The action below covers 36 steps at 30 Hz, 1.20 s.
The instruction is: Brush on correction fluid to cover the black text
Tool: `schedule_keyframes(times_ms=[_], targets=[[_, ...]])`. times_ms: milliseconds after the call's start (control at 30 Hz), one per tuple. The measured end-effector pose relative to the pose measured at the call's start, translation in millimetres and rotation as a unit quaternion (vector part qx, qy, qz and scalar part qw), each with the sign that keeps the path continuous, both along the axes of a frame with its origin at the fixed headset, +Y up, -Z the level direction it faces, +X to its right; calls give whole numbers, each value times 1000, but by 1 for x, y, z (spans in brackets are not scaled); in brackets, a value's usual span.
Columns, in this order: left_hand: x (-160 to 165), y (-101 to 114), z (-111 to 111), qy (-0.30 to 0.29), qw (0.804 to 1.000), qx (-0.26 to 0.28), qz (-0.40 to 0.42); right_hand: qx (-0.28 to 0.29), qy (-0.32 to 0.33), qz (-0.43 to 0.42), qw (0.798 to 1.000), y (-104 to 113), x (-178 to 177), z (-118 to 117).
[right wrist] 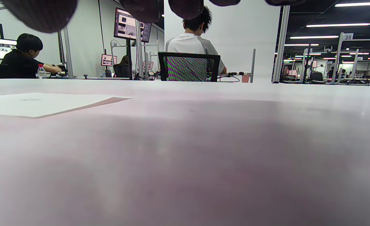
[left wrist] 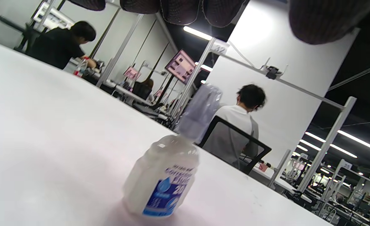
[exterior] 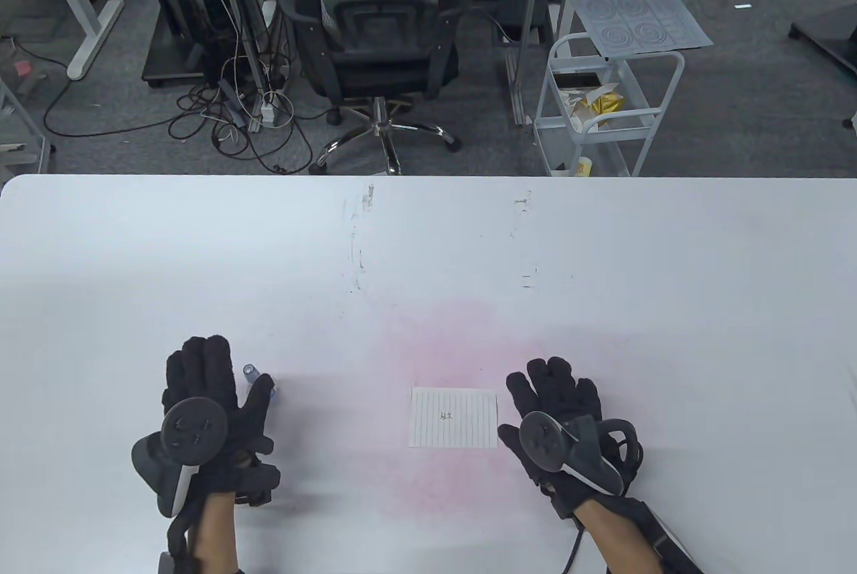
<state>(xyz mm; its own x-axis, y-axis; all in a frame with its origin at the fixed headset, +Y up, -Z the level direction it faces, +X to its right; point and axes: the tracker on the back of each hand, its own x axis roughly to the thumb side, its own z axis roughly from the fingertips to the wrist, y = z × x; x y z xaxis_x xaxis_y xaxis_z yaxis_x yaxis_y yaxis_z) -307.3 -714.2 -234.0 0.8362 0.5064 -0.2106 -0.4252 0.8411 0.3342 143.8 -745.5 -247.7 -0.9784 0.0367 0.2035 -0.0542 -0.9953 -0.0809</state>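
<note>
Both hands low in frame, nothing grasped.
My left hand (exterior: 207, 413) lies released beside the correction fluid bottle (left wrist: 163, 177); my right hand (exterior: 562, 420) rests released just right of the paper (exterior: 454, 418), with bare table (exterior: 428, 252) above.

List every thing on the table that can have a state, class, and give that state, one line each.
Correction fluid bottle: upright on the table, cap on, not gripped.
Lined paper: flat on the table between the hands, small black text at its middle uncovered.
Left hand: above the table beside the bottle, fingers spread, holding nothing.
Right hand: just right of the paper, fingers spread, holding nothing.
</note>
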Motion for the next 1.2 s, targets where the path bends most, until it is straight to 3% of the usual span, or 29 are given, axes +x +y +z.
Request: schedule_keyframes(times_ms=[433, 633, 1200], targets=[[-9, -34, -18, -22, 991, -123, 46, -2, -1, 1, 1000, 1, 0, 0], [-5, -47, -27, -9, 985, -172, 11, -1, -3, -1, 1000, 1, 0, 0], [-8, -49, -31, 24, 989, -141, 32, -4, -6, 2, 1000, 1, 0, -1]])
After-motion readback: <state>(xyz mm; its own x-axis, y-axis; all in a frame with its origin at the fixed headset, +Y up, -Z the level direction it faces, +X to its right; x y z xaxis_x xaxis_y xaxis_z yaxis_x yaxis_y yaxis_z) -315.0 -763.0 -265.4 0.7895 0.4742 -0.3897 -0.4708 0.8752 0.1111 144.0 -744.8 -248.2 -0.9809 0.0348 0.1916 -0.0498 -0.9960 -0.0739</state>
